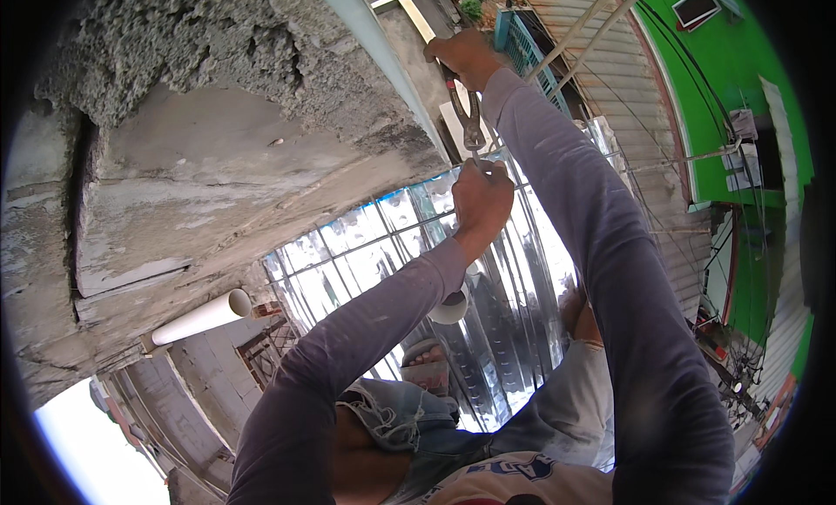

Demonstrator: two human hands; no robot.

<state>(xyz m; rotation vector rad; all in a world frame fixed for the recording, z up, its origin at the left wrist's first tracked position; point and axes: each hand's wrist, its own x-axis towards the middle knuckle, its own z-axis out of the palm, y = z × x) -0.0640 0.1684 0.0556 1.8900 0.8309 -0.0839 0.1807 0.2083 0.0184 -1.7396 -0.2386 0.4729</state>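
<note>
My right hand is closed around the handles of dark metal pliers, which have some red on one handle. The pliers' jaws point toward me and meet a short, thin grey metal piece. My left hand pinches that piece from the near side, just below the jaws. What kind of piece it is, a nail or a wire end, cannot be made out. Both hands are beside the corner of a rough concrete wall, over a shiny corrugated metal sheet.
Thin bars cross the metal sheet, where my sandalled foot rests. A white pipe sticks out below the wall at left. Rusty corrugated roofing, pale poles, hanging cables and a green building lie to the right.
</note>
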